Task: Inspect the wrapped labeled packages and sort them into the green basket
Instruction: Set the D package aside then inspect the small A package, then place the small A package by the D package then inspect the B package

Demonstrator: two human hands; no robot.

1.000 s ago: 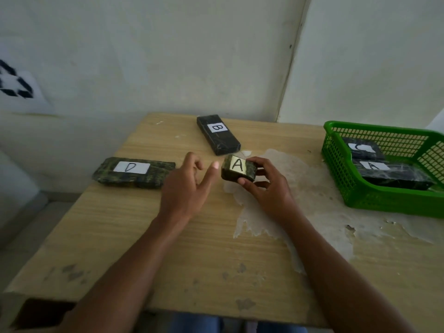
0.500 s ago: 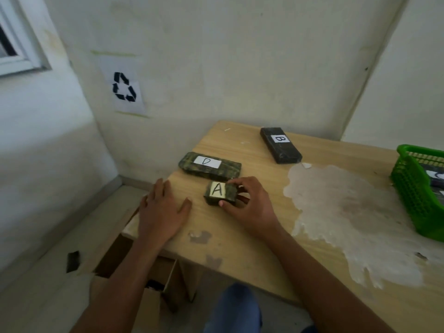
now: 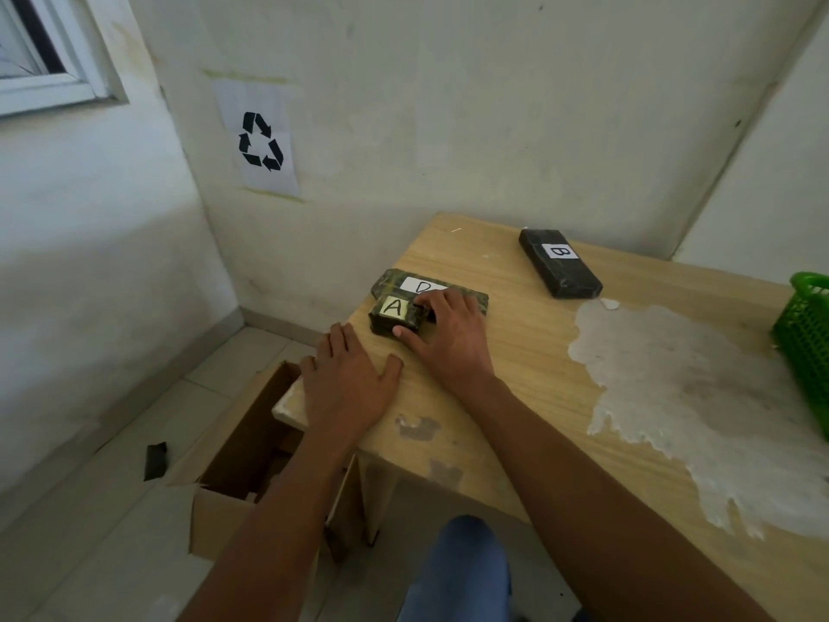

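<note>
A small dark green wrapped package labelled A [image 3: 394,312] sits near the table's left edge, right against the long green package labelled D [image 3: 403,284] behind it. My right hand [image 3: 448,338] grips package A, thumb on its near side and fingers over the top. My left hand [image 3: 347,388] lies flat, fingers spread, on the table's left corner with nothing in it. A black package labelled B [image 3: 560,269] lies farther back. Only the left end of the green basket [image 3: 803,334] shows at the right edge.
The wooden table [image 3: 538,397] has a large patch of peeled white surface on its right half. An open cardboard box [image 3: 237,469] stands on the floor under the table's left corner. A recycling sign [image 3: 261,141] hangs on the wall. My knee [image 3: 457,572] is below the table.
My right hand has carried package A leftward and back, from beside the basket area to against package D. My left hand went down flat on the table corner. The view swung left.
</note>
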